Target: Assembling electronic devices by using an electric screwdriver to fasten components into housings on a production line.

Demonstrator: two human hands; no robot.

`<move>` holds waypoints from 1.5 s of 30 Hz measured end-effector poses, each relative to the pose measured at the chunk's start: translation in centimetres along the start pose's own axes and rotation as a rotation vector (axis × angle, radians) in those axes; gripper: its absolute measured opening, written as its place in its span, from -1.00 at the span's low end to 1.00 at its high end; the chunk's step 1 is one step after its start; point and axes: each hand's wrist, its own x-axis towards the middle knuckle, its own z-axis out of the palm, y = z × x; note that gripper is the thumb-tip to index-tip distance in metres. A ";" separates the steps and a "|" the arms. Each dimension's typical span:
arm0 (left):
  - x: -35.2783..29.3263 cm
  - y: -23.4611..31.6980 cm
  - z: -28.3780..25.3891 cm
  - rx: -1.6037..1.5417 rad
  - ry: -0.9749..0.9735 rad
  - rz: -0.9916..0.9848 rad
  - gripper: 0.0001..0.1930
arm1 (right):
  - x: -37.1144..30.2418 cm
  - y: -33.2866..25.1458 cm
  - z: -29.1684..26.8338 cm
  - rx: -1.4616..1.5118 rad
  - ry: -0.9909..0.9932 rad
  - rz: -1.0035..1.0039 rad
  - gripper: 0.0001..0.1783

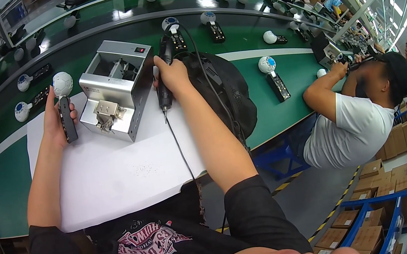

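Observation:
My left hand (53,121) is closed round the dark handle of a handheld device (68,120) with a white, dimpled ball-shaped head, held upright at the left of the sheet. My right hand (172,76) grips a black electric screwdriver (164,97), its bit pointing down toward me and a cord rising from its top. Between both hands stands a silver metal screw feeder (121,100) with a small red switch on top. The screwdriver is right beside the feeder's right wall. The feeder rests on a white paper sheet (127,185), where tiny specks lie.
A black fabric bag or cap (227,90) lies right of my right forearm. Several similar devices with exposed circuit boards, such as this opened device (274,80), lie along the green bench (261,117). At right, a co-worker in a white shirt (346,127) sits near stacked cartons (374,195).

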 end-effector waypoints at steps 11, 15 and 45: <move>1.1 -0.9 -1.0 -0.124 -0.127 0.028 -0.62 | 0.1 0.2 0.1 -0.003 0.002 -0.003 -0.53; 2.1 -1.2 -2.2 -0.136 -0.167 0.012 -0.66 | 0.3 0.3 0.1 -0.013 -0.002 -0.006 -0.54; 1.7 -0.8 -2.3 -0.200 -0.194 0.081 -0.55 | 0.0 0.0 0.0 -0.010 0.002 -0.003 -0.52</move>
